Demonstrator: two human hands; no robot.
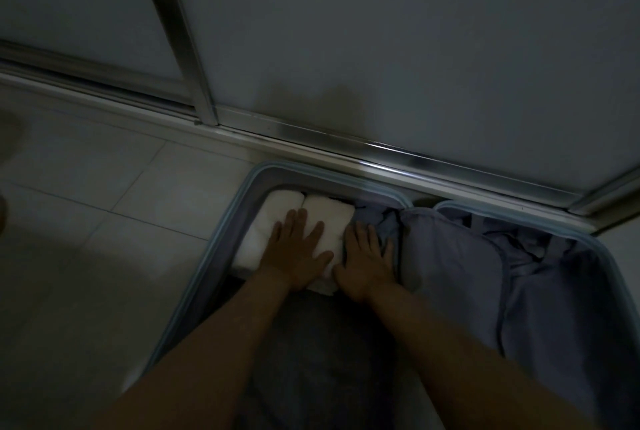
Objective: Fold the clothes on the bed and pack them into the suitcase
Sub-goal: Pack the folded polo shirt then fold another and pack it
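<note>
Both hands flat on the white stuff in the open suitcase (221, 232), and it's a really dim shot.

The suitcase lies open on the tiled floor (104, 204), filling the frame from about 4 to 6 o'clock, right up against the sliding door (381, 48) track. In its left half, up at the 11 o'clock corner, sit two white folded clothes (273, 209), soft, rounded bundles side by side and touching. The left hand (298, 251) is spread, palm down, pressing on them where they meet. The right hand (367, 263) is also spread and flat, at 3 o'clock of the white bundles, on the edge where they meet some crumpled blue-grey fabric (450, 273). A dark grey garment (311, 343) lies at 6 o'clock of the hands, between the forearms.
</note>
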